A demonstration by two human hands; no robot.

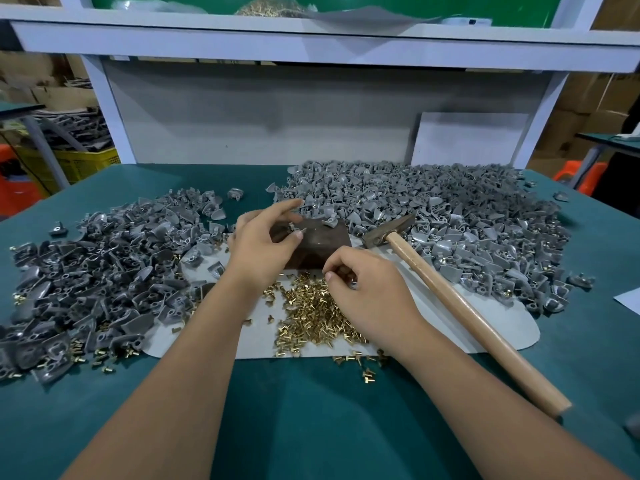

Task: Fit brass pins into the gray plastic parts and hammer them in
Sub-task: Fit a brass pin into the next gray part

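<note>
My left hand (263,244) pinches a small gray plastic part (295,231) over the left end of a dark brown block (317,245). A second gray part (329,221) lies on the block's far edge. My right hand (363,287) hovers with curled fingers over a heap of brass pins (311,317) and pinches at them; whether a pin is between the fingertips is hidden. A hammer (450,299) with a wooden handle lies to the right, its metal head beside the block.
A large pile of gray parts (433,209) fills the back right, another pile (104,271) the left. A white sheet (502,327) lies under the pins on the green table (311,410). A white shelf frame (311,39) stands behind.
</note>
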